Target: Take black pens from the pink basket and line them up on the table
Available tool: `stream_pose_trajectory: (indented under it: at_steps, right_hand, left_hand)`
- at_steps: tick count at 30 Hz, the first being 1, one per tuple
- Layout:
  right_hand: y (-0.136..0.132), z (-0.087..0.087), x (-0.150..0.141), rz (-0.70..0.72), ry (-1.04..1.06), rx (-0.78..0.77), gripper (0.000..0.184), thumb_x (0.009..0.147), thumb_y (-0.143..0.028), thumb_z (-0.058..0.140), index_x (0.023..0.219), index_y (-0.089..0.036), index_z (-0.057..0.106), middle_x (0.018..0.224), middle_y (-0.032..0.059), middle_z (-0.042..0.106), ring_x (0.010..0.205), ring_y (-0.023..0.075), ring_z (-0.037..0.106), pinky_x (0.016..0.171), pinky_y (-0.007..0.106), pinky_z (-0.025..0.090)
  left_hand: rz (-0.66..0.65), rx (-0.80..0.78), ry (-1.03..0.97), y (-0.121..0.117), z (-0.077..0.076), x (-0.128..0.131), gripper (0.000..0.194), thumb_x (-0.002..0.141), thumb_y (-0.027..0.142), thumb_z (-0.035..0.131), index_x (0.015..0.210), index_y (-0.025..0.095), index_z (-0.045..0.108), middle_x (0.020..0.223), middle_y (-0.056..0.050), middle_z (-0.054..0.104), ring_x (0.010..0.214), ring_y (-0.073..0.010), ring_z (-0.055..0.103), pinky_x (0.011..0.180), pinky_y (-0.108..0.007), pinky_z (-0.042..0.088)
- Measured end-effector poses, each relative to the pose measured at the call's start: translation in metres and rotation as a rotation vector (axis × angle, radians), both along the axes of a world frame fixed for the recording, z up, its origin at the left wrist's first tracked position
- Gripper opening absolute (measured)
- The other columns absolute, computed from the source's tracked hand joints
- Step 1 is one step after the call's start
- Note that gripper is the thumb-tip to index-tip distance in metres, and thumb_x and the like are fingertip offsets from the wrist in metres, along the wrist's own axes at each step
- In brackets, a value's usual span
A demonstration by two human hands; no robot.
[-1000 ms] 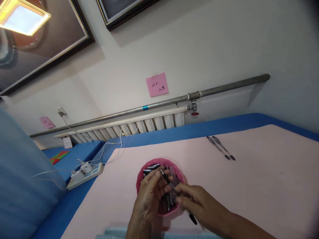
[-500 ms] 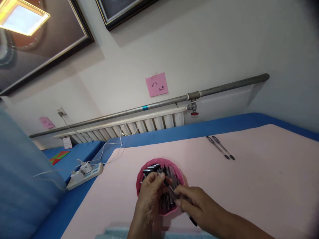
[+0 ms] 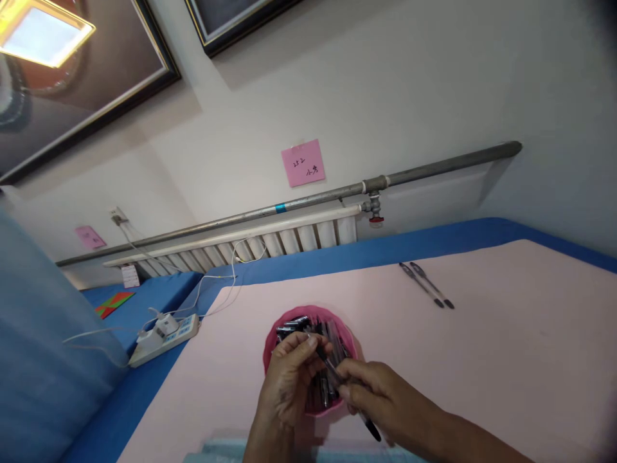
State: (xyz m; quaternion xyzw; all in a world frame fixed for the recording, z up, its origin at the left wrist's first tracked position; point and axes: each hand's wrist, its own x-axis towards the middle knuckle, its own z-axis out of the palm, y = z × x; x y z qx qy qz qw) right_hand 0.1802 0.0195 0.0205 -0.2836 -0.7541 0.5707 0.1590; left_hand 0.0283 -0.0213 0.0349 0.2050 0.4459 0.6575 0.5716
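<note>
A pink bowl (image 3: pixel 275 328) full of black pens stands on the pink table cover (image 3: pixel 506 360) near the front. Both my hands are over it. My right hand (image 3: pixel 380 395) is closed around a black pen (image 3: pixel 370 430) whose dark end sticks out below the fist. My left hand (image 3: pixel 289 379) pinches the pen's upper end with its fingertips, just over the bowl. Two more black pens (image 3: pixel 427 285) lie side by side on the cover at the far right.
A white power strip (image 3: pixel 164 331) with cables lies on the blue surface at the left. A radiator (image 3: pixel 270 244) and a grey pipe (image 3: pixel 434 168) run along the wall. A pink note (image 3: pixel 303 163) is stuck to the wall. Framed pictures hang above.
My hands have drawn a little closer together over the bowl, and the pen has dropped slightly lower between them. The two pens on the cover have not moved.
</note>
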Motion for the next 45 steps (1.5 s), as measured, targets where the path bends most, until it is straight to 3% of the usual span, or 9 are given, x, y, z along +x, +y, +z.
stream_pose_trajectory:
  at_steps: [6, 9, 13, 16, 20, 28, 34, 39, 45]
  right_hand:
    - [0.001, 0.011, -0.001, 0.034, 0.123, -0.242, 0.011, 0.077, -0.024, 0.044, 0.069, -0.018, 0.048, 0.053, -0.007, 0.041, 0.041, 0.0052, 0.032, 0.041, 0.017, 0.025]
    - [0.009, 0.011, 0.002, -0.067, 0.156, -0.21, 0.013, 0.079, -0.029, 0.046, 0.073, -0.018, 0.05, 0.056, -0.0063, 0.042, 0.043, 0.0053, 0.032, 0.042, 0.018, 0.025]
    - [0.02, 0.01, 0.006, -0.192, 0.166, -0.169, 0.015, 0.079, -0.031, 0.045, 0.071, -0.019, 0.048, 0.054, -0.0065, 0.04, 0.043, 0.0065, 0.033, 0.043, 0.02, 0.027]
    - [0.023, 0.011, 0.006, -0.213, 0.158, -0.145, 0.014, 0.079, -0.03, 0.046, 0.07, -0.019, 0.048, 0.052, -0.0064, 0.04, 0.045, 0.0073, 0.034, 0.045, 0.021, 0.028]
    - [0.021, 0.01, 0.006, -0.169, 0.162, -0.135, 0.015, 0.08, -0.031, 0.047, 0.073, -0.018, 0.049, 0.055, -0.0059, 0.041, 0.049, 0.0078, 0.037, 0.046, 0.021, 0.028]
    - [0.021, 0.004, 0.007, -0.154, 0.15, -0.106, 0.014, 0.081, -0.029, 0.046, 0.076, -0.017, 0.053, 0.058, -0.0049, 0.043, 0.052, 0.0086, 0.039, 0.049, 0.021, 0.03]
    - [0.021, 0.006, 0.006, -0.151, 0.086, -0.001, 0.013, 0.08, -0.026, 0.046, 0.077, -0.017, 0.054, 0.059, -0.0042, 0.044, 0.054, 0.0087, 0.041, 0.049, 0.02, 0.033]
    - [0.016, 0.009, 0.007, -0.072, 0.042, 0.099, 0.015, 0.082, -0.026, 0.045, 0.078, -0.018, 0.056, 0.061, -0.0041, 0.048, 0.052, 0.0079, 0.042, 0.048, 0.019, 0.031]
    - [0.005, 0.009, 0.004, 0.093, 0.023, 0.16, 0.015, 0.085, -0.025, 0.043, 0.085, -0.02, 0.057, 0.057, -0.0064, 0.042, 0.05, 0.007, 0.036, 0.048, 0.019, 0.027]
  left_hand:
    - [-0.008, 0.02, 0.077, -0.004, 0.007, -0.007, 0.025, 0.06, 0.029, 0.074, 0.077, 0.012, 0.066, 0.086, -0.009, 0.067, 0.079, -0.0184, 0.062, 0.07, -0.029, 0.048]
    - [0.148, -0.036, 0.403, -0.009, 0.007, -0.028, 0.032, 0.066, 0.039, 0.067, 0.087, 0.014, 0.065, 0.093, -0.009, 0.066, 0.08, -0.0187, 0.06, 0.067, -0.028, 0.045]
    - [0.316, -0.259, 0.991, -0.012, 0.0, -0.057, 0.018, 0.068, 0.036, 0.06, 0.071, 0.019, 0.064, 0.065, -0.003, 0.064, 0.065, -0.0179, 0.055, 0.062, -0.027, 0.038]
    - [0.233, -0.364, 1.332, -0.011, -0.006, -0.063, 0.011, 0.07, 0.024, 0.054, 0.069, 0.021, 0.065, 0.07, -0.005, 0.066, 0.069, -0.0207, 0.056, 0.064, -0.028, 0.034]
    - [0.056, -0.392, 1.63, -0.006, -0.011, -0.052, 0.029, 0.065, 0.005, 0.044, 0.075, 0.019, 0.068, 0.083, -0.012, 0.068, 0.08, -0.0249, 0.057, 0.069, -0.031, 0.032]
    - [-0.09, -0.474, 1.86, -0.003, -0.011, -0.046, 0.034, 0.065, 0.004, 0.041, 0.082, 0.017, 0.068, 0.085, -0.018, 0.067, 0.08, -0.0313, 0.056, 0.068, -0.036, 0.031]
    - [-0.12, -0.39, 1.632, -0.012, 0.0, -0.048, 0.025, 0.066, 0.008, 0.048, 0.075, 0.018, 0.069, 0.085, -0.012, 0.066, 0.083, -0.0264, 0.057, 0.073, -0.033, 0.035]
    - [-0.133, -0.117, 0.814, -0.025, 0.013, -0.043, 0.027, 0.07, 0.018, 0.058, 0.097, 0.018, 0.064, 0.087, -0.004, 0.065, 0.079, -0.0161, 0.057, 0.073, -0.025, 0.041]
    - [0.082, -0.02, 0.203, -0.017, 0.017, -0.039, 0.018, 0.063, 0.023, 0.072, 0.072, 0.014, 0.059, 0.06, 0.003, 0.057, 0.054, -0.0066, 0.052, 0.054, -0.018, 0.042]
